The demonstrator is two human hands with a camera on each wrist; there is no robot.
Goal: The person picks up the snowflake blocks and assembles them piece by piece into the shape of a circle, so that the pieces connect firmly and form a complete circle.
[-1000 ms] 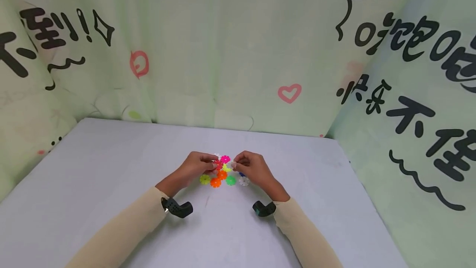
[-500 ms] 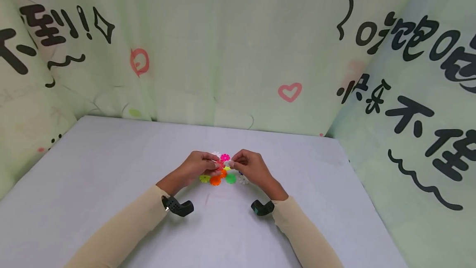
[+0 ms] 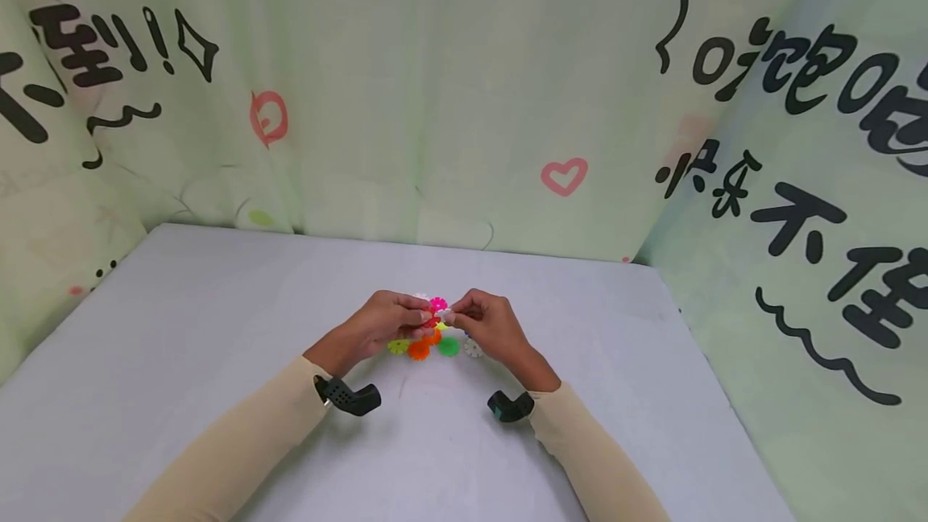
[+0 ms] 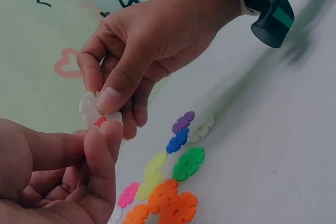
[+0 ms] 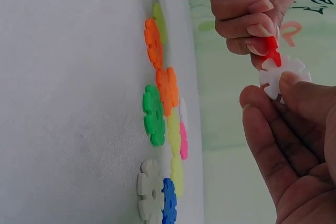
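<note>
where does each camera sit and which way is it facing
Head: on the head, facing forward and down at the table; left hand, right hand, sleeves and wrist devices show.
Left wrist: on that wrist, facing the right hand, with the left hand at lower left.
Right wrist: on that wrist, facing the left hand, with the right hand at lower right.
Wrist views share the green disc and held white disc.

Pale green cloth (image 3: 478,103), lightly creased, hangs behind the table (image 3: 217,288) and along both sides. Black lettering (image 3: 814,246) marked at left and right; one pink heart (image 3: 565,192) outlined at the back. Tabletop whitish, flat. Lighting diffuse; shadows soft.
</note>
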